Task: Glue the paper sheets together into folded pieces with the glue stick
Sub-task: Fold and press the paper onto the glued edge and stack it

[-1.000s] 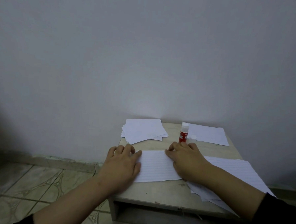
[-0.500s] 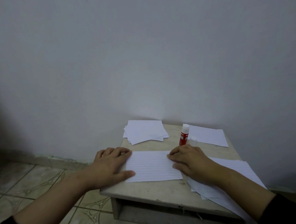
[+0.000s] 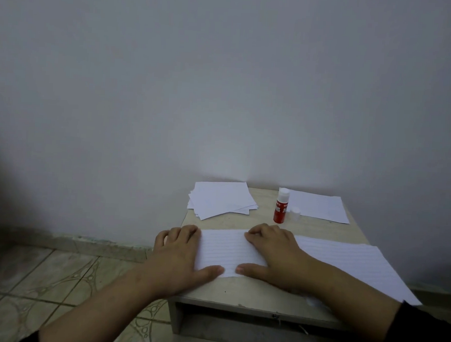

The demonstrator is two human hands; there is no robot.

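Setting: room in a home, plain and sparsely furnished.
Wall: bare painted wall (image 3: 224,79), pale grey-white, unadorned.
Floor: glazed floor tiles (image 3: 43,279) with a curling pattern, domestic in style.
Skirting: worn skirting strip (image 3: 97,244) where wall meets floor, paint chipped.
Furniture: small bedside-type cabinet (image 3: 237,325) against the wall, its pale tabletop (image 3: 258,219) scuffed.
Lighting: dim, with a soft glow on the wall above the cabinet.

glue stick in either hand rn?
No, the glue stick stands upright on the table beyond both hands, which press flat on the lined sheet.
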